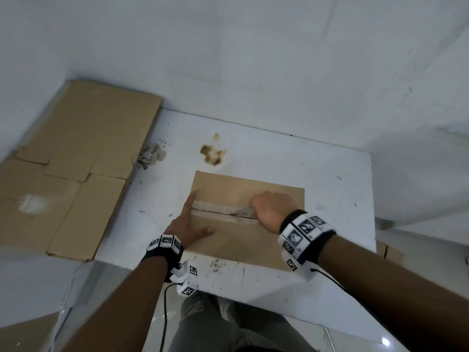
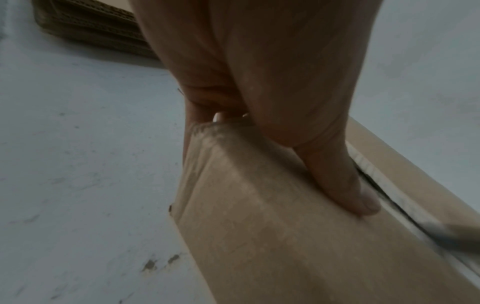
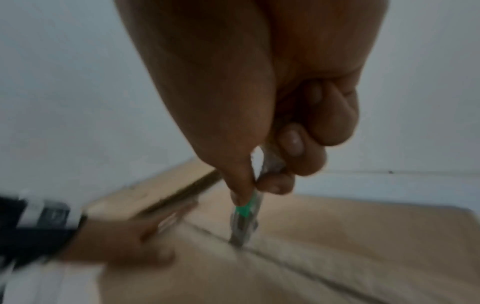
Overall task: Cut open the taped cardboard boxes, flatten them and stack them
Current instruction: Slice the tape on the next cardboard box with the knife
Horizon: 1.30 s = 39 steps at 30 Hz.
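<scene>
A brown cardboard box lies on the white table, with a clear taped seam running across its top. My right hand grips a cutter with a green slider; its blade sits in the seam near the box's middle. To the blade's left the seam shows a dark slit. My left hand braces the box's left edge, fingers straight along the side. Its thumb presses on the box top. The blurred cutter tip shows at the right edge of the left wrist view.
Flattened cardboard sheets lie stacked at the table's left, seen edge-on as the cardboard stack. Brown stains mark the table beyond the box. More cardboard stands low past the table's right edge. A white wall rises behind.
</scene>
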Available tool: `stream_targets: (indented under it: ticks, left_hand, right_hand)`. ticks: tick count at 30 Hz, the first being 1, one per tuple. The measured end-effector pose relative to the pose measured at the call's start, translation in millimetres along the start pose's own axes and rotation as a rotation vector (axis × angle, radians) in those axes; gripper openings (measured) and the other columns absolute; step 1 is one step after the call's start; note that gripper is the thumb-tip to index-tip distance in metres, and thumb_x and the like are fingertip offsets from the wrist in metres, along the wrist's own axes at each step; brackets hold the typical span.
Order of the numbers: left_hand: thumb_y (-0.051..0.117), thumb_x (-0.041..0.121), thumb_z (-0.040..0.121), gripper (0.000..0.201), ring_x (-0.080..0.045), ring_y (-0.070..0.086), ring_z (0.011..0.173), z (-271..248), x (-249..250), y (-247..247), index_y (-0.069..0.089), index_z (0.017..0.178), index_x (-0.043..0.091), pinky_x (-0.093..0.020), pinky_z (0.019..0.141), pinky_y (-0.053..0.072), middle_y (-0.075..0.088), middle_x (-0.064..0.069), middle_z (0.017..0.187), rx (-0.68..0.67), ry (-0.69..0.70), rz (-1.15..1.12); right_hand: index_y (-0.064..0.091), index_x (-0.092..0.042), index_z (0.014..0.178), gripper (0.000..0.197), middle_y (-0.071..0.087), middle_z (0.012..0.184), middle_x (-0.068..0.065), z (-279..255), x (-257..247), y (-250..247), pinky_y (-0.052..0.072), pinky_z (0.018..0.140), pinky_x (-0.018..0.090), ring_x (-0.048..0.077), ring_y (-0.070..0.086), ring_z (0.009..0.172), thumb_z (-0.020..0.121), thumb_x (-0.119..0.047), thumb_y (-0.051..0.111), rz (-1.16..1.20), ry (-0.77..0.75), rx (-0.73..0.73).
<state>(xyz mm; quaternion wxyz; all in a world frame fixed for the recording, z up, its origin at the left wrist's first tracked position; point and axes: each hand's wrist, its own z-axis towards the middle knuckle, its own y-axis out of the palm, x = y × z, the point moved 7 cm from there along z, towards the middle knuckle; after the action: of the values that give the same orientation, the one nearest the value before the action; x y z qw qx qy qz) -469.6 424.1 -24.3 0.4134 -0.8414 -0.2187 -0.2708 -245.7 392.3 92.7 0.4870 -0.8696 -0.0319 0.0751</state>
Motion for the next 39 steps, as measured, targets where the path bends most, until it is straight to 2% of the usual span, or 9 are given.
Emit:
stream_targets:
  ticks: [4,14,18,20,22,23,28,32,39]
  left_hand:
    - [0.083,0.056,0.074,0.121,-0.039,0.06,0.119,1.0,0.9,1.3,-0.013,0.147,0.064,-0.05,0.098,0.052,0.043,-0.008,0.156,-0.004,-0.007,0.007]
    - [0.083,0.053,0.076,0.121,-0.04,0.054,0.127,-0.4,3.2,1.5,-0.008,0.155,0.052,-0.045,0.1,0.048,0.042,-0.015,0.155,0.022,-0.031,0.051]
    - [0.076,0.067,0.074,0.114,-0.044,0.026,0.145,-5.3,14.9,-5.6,0.002,0.158,0.045,-0.06,0.112,0.032,0.006,-0.014,0.165,0.167,-0.113,0.408]
    - [0.071,0.054,0.083,0.091,-0.039,0.027,0.145,-17.2,58.6,3.5,0.024,0.157,0.029,-0.054,0.115,0.027,0.017,-0.011,0.162,0.27,0.131,0.613]
    - [0.067,0.04,0.085,0.068,-0.03,0.037,0.14,-27.7,99.1,39.5,0.043,0.146,0.025,-0.046,0.114,0.027,0.036,-0.004,0.152,0.191,0.394,0.618]
    - [0.065,0.047,0.084,0.067,-0.026,0.037,0.139,-30.7,108.4,60.4,0.044,0.144,0.027,-0.044,0.115,0.027,0.038,0.0,0.149,0.107,0.44,0.632]
    - [0.051,0.091,0.068,0.104,-0.019,0.027,0.145,-20.6,88.6,96.6,0.032,0.152,0.033,-0.042,0.121,0.018,0.028,0.009,0.157,0.006,0.332,0.668]
    - [0.048,0.097,0.064,0.112,-0.017,0.023,0.148,-14.4,88.4,94.6,0.028,0.155,0.035,-0.041,0.122,0.016,0.024,0.011,0.161,-0.016,0.326,0.703]
    - [0.046,0.101,0.055,0.117,-0.018,0.024,0.147,-14.7,90.3,90.2,0.03,0.152,0.037,-0.048,0.122,0.017,0.026,0.011,0.16,-0.013,0.288,0.719]
  right_hand:
    - [0.063,-0.017,0.118,0.029,0.064,0.119,0.008,-18.5,31.5,14.2,0.041,0.074,0.033,0.03,0.064,0.105,0.105,-0.018,0.038,-0.077,0.045,-0.02]
    - [0.065,-0.032,0.119,0.025,0.067,0.109,0.0,-51.7,99.1,32.9,0.05,0.077,0.032,0.024,0.067,0.095,0.101,-0.029,0.048,0.09,0.28,-0.02]
    - [0.064,-0.033,0.124,0.029,0.067,0.11,0.0,-58.0,103.0,46.8,0.047,0.074,0.031,0.023,0.067,0.095,0.103,-0.031,0.044,0.044,0.249,-0.039]
    - [0.062,-0.033,0.127,0.03,0.067,0.114,0.001,-56.7,105.0,41.0,0.047,0.077,0.032,0.024,0.067,0.097,0.102,-0.03,0.045,0.024,0.217,0.004]
    - [0.06,-0.032,0.127,0.029,0.066,0.111,0.002,-55.4,97.9,39.9,0.045,0.072,0.031,0.024,0.063,0.088,0.102,-0.026,0.045,0.015,0.177,0.041]
    - [0.059,-0.031,0.125,0.029,0.066,0.108,0.003,-55.5,95.1,40.5,0.043,0.069,0.031,0.024,0.06,0.083,0.101,-0.024,0.045,0.03,0.161,0.055]
    - [0.064,-0.037,0.121,0.03,0.067,0.114,-0.003,-72.8,129.8,47.4,0.046,0.074,0.031,0.024,0.065,0.097,0.099,-0.023,0.05,0.108,0.229,0.049]
    - [0.06,-0.041,0.126,0.033,0.066,0.116,-0.003,-80.2,138.7,55.7,0.043,0.073,0.029,0.022,0.066,0.098,0.1,-0.025,0.049,0.126,0.261,0.031]
    - [0.066,-0.04,0.112,0.028,0.068,0.105,-0.005,-88.2,153.7,58.9,0.043,0.068,0.029,0.019,0.063,0.084,0.1,-0.022,0.05,0.166,0.327,0.073]
